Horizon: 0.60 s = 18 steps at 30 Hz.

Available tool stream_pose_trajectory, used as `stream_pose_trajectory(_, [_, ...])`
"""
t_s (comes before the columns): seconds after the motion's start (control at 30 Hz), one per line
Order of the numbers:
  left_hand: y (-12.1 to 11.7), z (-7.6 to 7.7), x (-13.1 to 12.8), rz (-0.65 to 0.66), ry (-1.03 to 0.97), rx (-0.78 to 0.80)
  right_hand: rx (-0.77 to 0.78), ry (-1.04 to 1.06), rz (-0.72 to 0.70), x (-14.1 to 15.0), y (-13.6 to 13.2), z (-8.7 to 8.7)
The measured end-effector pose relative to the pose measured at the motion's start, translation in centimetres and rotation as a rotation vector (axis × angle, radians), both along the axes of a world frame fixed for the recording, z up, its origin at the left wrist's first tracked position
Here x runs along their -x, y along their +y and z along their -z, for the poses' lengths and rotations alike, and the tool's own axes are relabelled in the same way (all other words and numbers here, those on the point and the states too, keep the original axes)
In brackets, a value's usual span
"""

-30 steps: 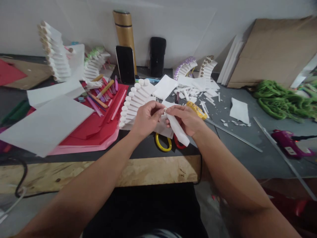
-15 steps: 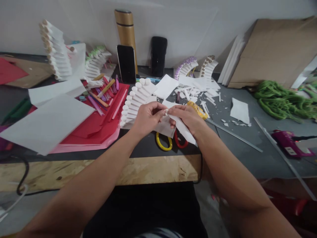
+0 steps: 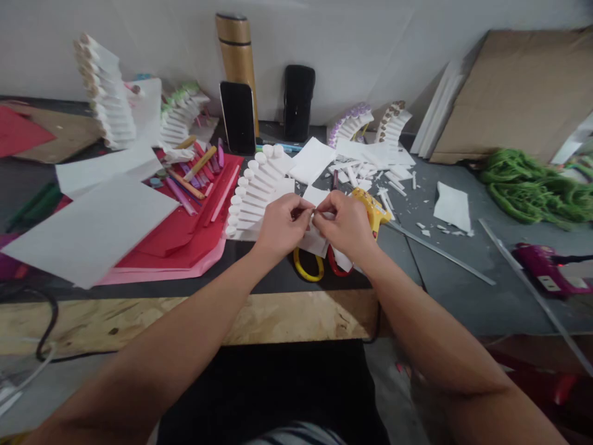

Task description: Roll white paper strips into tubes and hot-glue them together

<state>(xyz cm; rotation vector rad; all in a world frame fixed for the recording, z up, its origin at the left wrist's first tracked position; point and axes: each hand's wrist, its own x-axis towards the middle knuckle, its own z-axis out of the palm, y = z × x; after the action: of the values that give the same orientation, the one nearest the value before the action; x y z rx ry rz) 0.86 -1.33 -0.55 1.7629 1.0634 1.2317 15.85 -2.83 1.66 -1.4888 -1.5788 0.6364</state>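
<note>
Left hand [image 3: 285, 225] and right hand [image 3: 346, 227]: two, fingertips nearly meeting, pinching one white paper strip [image 3: 343, 260], largely hidden, above the table [image 3: 456, 300]. Counted nearby: one yellow loop [image 3: 309, 278], one red loop [image 3: 332, 264], one yellow tool [image 3: 373, 209], one gold bottle [image 3: 236, 55].

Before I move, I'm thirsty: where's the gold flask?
In the head view, the gold flask stands at the back, left of centre, behind an upright phone.

Two hands [image 3: 285, 225] [image 3: 343, 225] are pinching one white paper strip [image 3: 341, 260]. Five fans of paper rolls [image 3: 111, 99] [image 3: 178, 117] [image 3: 259, 193] [image 3: 349, 127] [image 3: 391, 127] are spreading across the tabletop [image 3: 456, 309], two metal bars [image 3: 442, 253] [image 3: 535, 292] are lying right, and one gold bottle [image 3: 236, 55] is standing far.
</note>
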Motion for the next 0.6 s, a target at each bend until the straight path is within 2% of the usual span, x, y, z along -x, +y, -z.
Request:
stream_pose_trajectory(0.07, [0.18,0.21,0.03,-0.028,0.057,-0.096,0.052,0.096,-0.025,0.07,-0.04,0.08])
stream_pose_trajectory(0.2, [0.35,0.29,0.20,-0.088,0.181,-0.307,0.272,0.476,-0.081,0.24,-0.06,-0.32])
stream_pose_trajectory(0.3, [0.12,0.23,0.25,-0.117,0.277,-0.414,0.313,0.625,-0.115,0.24,-0.09,-0.69])
stream_pose_trajectory(0.47, [-0.40,0.23,0.08,-0.132,0.361,-0.495,0.332,0.736,-0.163,-0.05,-0.02,-0.71])
stream_pose_trajectory(0.6, [-0.38,0.33,-0.02,-0.111,0.276,-0.448,0.335,0.737,-0.189,-0.18,0.02,-0.66])
